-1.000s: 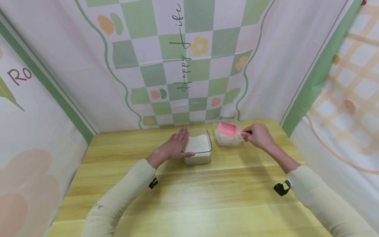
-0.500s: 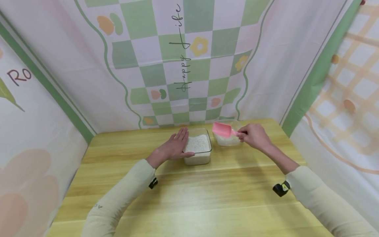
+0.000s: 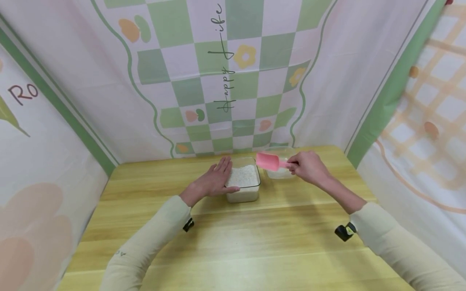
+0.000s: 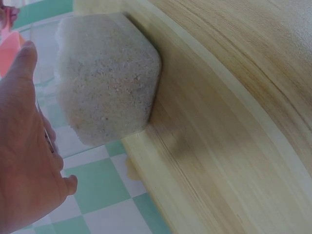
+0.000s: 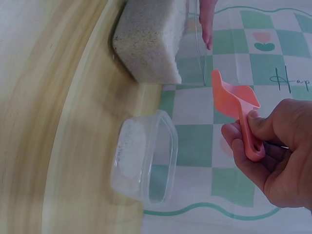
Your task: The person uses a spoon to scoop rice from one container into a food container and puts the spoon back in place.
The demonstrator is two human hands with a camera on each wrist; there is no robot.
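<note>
Seemingly between scooping and tipping, the right hand [image 3: 309,166] pinches the pink plastic scoop [image 3: 267,161] at 2 o'clock from the clear, square, glass-like container [image 3: 243,197], whose 9 o'clock side the straight-fingered left hand [image 3: 215,179] touches, so keeping level seems called for next.

head: above, forward-down | wrists: close, rolled sideways | shared: scoop [image 3: 268,161]

The scoop [image 3: 267,161] was smooth plastic; the tub [image 5: 151,156], transparent plastic. The tabletop [image 3: 233,242] showed glossy wood grain; the backdrop [image 3: 244,20] was matt cloth.
</note>
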